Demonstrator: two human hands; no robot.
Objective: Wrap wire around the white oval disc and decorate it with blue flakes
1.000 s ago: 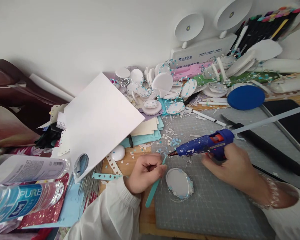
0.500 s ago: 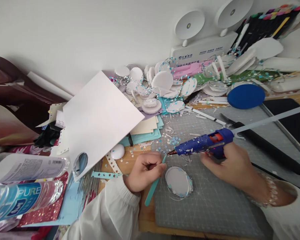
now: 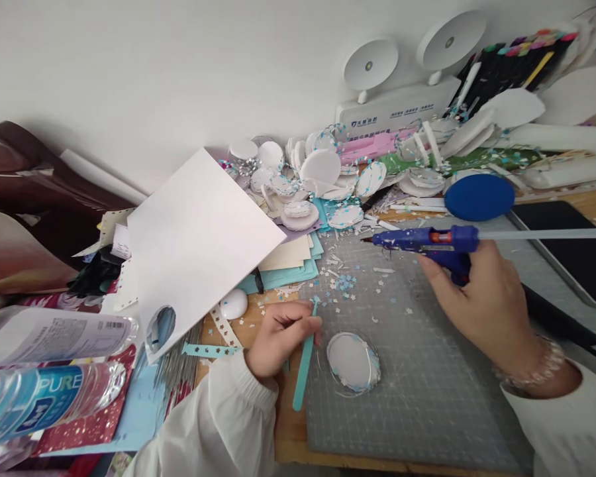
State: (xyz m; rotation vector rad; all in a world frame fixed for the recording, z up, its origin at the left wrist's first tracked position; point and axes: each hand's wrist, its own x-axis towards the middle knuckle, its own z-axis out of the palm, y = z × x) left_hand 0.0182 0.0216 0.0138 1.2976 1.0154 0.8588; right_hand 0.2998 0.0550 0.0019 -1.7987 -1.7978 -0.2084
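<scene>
My left hand [image 3: 284, 336] is closed on teal tweezers [image 3: 304, 372], whose upper tip points away from me; a tiny blue piece seems to sit at that tip, too small to be sure. My right hand [image 3: 489, 305] grips a blue hot glue gun [image 3: 412, 240] by its handle, with a long translucent glue stick [image 3: 546, 234] sticking out of its back. The nozzle points left, above the mat and apart from the tweezers. Below, a round white disc [image 3: 350, 363] edged with thin wire and small blue and white bits lies on the grey cutting mat [image 3: 407, 404].
Tiny paper flowers [image 3: 345, 283] and scraps litter the mat. White foam discs [image 3: 320, 167] pile up at the back. A white board [image 3: 203, 232] lies left, near a water bottle [image 3: 54, 397]. At right are a blue oval lid [image 3: 479, 197] and a dark phone-like slab [image 3: 571, 245].
My right hand has drawn the glue gun away from the tweezers' tip, up and to the right, levelling it. The tweezers have turned slightly more upright in my left hand.
</scene>
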